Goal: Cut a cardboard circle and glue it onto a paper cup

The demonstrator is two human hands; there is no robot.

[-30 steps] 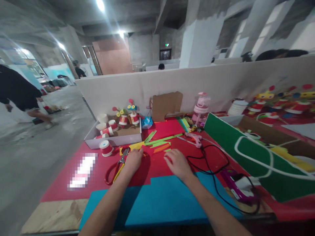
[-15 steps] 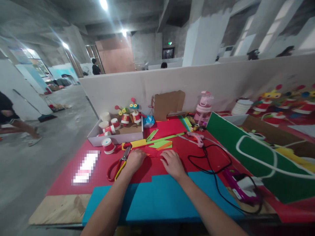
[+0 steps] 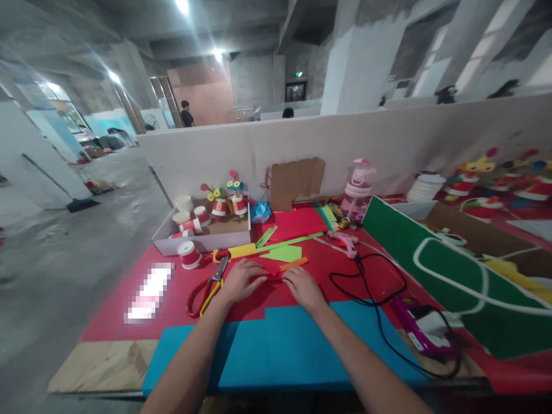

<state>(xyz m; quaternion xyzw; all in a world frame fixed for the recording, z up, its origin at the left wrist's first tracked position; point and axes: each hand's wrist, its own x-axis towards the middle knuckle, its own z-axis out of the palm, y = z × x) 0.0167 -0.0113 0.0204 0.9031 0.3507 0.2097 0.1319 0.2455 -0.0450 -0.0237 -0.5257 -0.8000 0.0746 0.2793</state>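
Both my hands rest on the red foam sheet (image 3: 164,305) in the middle of the table. My left hand (image 3: 240,280) and my right hand (image 3: 302,286) pinch a small red piece (image 3: 275,276) between their fingertips. An orange strip (image 3: 293,264) lies just beyond my right fingers. Red-handled scissors (image 3: 207,290) lie right beside my left hand. Green and yellow foam strips (image 3: 282,248) sit a little farther back. A blue foam sheet (image 3: 280,351) lies under my forearms.
A white box (image 3: 202,241) with red-and-white paper cups and cup figures stands at the back left. A pink glue gun (image 3: 345,241) with a black cord (image 3: 375,287), a purple device (image 3: 420,330) and a green board (image 3: 448,276) are on the right. A pink bottle (image 3: 357,187) and cardboard stand by the partition.
My hands have come closer together and their fingertips now meet on the small red piece. A person walking on the left has gone out of view.
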